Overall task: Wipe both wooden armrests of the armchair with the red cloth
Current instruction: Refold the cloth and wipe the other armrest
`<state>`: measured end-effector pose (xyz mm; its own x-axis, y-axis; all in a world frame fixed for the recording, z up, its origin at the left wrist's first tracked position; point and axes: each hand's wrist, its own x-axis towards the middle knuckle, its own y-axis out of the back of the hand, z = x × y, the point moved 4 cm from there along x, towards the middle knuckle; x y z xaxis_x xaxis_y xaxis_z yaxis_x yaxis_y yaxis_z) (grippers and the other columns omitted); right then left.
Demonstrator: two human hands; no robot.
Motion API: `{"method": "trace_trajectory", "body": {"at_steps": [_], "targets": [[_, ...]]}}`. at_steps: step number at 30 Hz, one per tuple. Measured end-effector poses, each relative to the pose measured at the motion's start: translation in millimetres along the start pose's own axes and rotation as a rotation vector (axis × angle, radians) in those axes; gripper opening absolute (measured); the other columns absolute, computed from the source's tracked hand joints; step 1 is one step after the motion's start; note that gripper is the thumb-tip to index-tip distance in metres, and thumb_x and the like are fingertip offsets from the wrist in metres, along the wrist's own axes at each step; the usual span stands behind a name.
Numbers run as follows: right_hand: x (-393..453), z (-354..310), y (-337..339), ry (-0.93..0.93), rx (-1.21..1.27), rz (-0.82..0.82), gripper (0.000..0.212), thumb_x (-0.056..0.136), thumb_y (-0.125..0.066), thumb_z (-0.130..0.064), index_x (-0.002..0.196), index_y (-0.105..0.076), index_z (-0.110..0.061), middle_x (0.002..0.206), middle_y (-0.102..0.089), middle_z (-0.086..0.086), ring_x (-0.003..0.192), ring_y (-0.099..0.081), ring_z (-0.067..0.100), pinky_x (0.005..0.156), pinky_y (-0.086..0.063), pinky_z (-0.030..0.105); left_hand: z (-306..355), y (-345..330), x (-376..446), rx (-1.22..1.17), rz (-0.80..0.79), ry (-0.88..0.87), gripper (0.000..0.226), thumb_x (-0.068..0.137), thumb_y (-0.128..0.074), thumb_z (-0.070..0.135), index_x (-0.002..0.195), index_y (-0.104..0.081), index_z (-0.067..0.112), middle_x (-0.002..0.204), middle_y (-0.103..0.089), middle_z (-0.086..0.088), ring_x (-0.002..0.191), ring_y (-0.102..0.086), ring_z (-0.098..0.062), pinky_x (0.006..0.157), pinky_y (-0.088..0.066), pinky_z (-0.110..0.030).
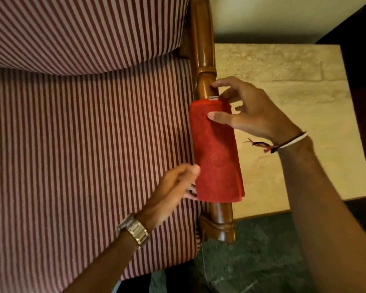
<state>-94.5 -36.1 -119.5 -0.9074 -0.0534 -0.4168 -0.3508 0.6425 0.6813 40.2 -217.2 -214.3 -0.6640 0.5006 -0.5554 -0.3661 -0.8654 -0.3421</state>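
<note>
Cloth [217,153] draped over armrest [205,49] — stone table [294,85] beside.

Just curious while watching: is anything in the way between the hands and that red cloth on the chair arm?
Nothing visible is. The red cloth lies draped over the wooden armrest. The right hand touches its far end with the thumb, and the left hand is at its near edge by the striped seat.

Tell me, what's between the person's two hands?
In the head view, the folded red cloth, draped over the wooden armrest, lies between the left hand and right hand.
</note>
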Motion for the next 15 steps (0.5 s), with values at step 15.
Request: {"method": "trace_trajectory", "body": {"at_steps": [15], "targets": [[-9.2, -17.1, -4.2, -0.09, 0.16, 0.281, 0.032, 0.07, -0.091, -0.018, 0.094, -0.071, -0.01, 0.09, -0.067, 0.002, 0.082, -0.06, 0.014, 0.066, -0.044, 0.018, 14.0, 0.8, -15.8, -0.006, 0.167, -0.064, 0.026, 0.085, -0.079, 0.022, 0.104, -0.062, 0.016, 0.109, -0.075, -0.014, 0.103, -0.073, -0.034, 0.09, -0.062, -0.051]]}}
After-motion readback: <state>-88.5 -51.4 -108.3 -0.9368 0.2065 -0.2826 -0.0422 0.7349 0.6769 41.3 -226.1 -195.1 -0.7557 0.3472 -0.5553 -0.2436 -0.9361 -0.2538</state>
